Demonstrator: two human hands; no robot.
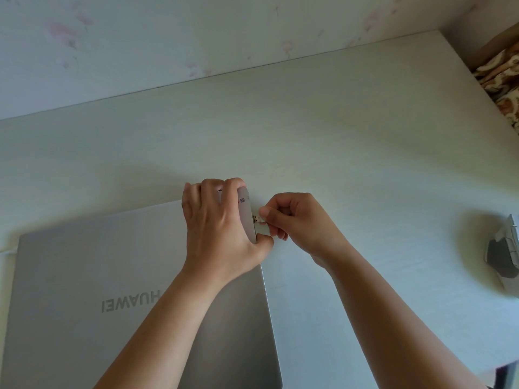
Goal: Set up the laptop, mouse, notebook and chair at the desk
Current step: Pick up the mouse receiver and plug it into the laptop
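A closed silver laptop [92, 290] lies on the pale desk [337, 130] at the lower left, its logo upside down to me. My left hand [219, 228] grips its far right corner and tilts that edge up, so a sticker on the underside shows. My right hand [292, 220] pinches a small USB plug [257, 219] at the laptop's right side edge. A grey and white mouse [502, 254] rests at the desk's right edge, partly cut off. Notebook and chair are out of view.
A wall with faint pink marks rises behind the desk. Patterned fabric [502, 80] shows past the desk's right edge. A white cable [5, 249] runs off the laptop's left side. A dark object [507, 377] sits at the bottom right corner.
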